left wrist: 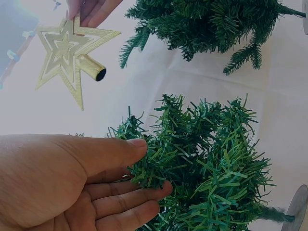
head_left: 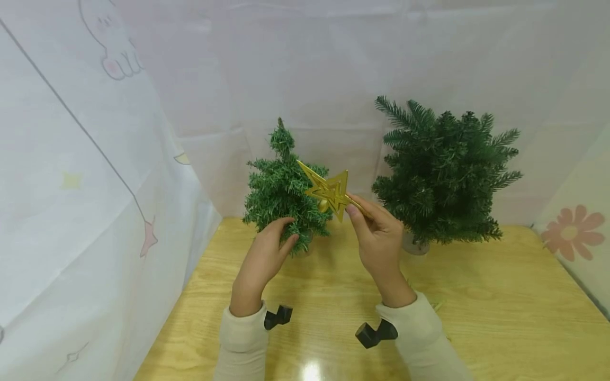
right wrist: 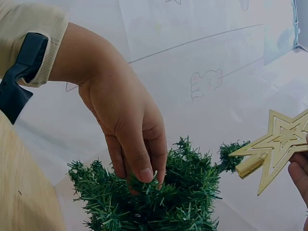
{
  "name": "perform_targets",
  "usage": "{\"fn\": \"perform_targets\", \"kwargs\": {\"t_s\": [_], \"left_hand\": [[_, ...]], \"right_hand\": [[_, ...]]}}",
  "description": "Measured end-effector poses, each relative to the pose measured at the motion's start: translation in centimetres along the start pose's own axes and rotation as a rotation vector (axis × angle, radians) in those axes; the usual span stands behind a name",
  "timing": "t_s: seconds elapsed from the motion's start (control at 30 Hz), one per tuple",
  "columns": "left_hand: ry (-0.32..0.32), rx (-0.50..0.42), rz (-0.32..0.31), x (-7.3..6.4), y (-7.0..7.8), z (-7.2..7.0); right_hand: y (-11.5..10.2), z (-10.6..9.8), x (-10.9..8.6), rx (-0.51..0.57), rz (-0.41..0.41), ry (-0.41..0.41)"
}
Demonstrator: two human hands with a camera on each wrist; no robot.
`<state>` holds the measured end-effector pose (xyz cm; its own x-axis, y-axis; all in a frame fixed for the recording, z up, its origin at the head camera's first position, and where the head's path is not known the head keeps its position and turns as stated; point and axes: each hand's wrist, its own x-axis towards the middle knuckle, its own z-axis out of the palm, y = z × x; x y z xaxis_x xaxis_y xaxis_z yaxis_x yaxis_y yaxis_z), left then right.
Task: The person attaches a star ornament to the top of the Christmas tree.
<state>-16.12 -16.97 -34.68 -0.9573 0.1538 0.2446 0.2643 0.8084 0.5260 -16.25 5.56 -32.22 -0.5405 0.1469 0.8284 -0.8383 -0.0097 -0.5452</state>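
Note:
A small green artificial Christmas tree (head_left: pixel 274 188) stands upright at the back of the table. My left hand (head_left: pixel 259 256) holds one of its front branches (left wrist: pixel 159 161) between thumb and fingers, at the lower part of the tree. Just right of that tree, my right hand (head_left: pixel 381 238) pinches a gold star tree topper (head_left: pixel 329 190) by one of its points. The star is tilted, and a short hollow gold tube (left wrist: pixel 91 67) sticks out of its back. It is held apart from the bare green tip (head_left: pixel 281 135) of the small tree.
A larger, darker artificial tree (head_left: pixel 438 174) stands right of the small one on a round base (head_left: pixel 415 244). White printed cloth (head_left: pixel 310 63) hangs behind and at the left. Pale wood tabletop (head_left: pixel 324 296) lies under both forearms. Some small green bits (head_left: pixel 437 305) lie by the right sleeve.

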Motion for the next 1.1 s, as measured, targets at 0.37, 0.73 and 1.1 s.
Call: {"fn": "perform_targets", "kwargs": {"t_s": [0.37,0.73,1.1], "left_hand": [[-0.003,-0.013,0.006,-0.1,-0.1,0.1],[-0.005,-0.025,0.012,-0.2,0.0,-0.1],[-0.013,-0.026,0.008,-0.1,-0.2,-0.1]], "right_hand": [[-0.1,0.4,1.6,0.016,0.011,-0.036],[0.0,0.7,2.6,-0.019,0.034,-0.071],[0.3,1.4,4.4,-0.018,0.022,-0.082]]}}
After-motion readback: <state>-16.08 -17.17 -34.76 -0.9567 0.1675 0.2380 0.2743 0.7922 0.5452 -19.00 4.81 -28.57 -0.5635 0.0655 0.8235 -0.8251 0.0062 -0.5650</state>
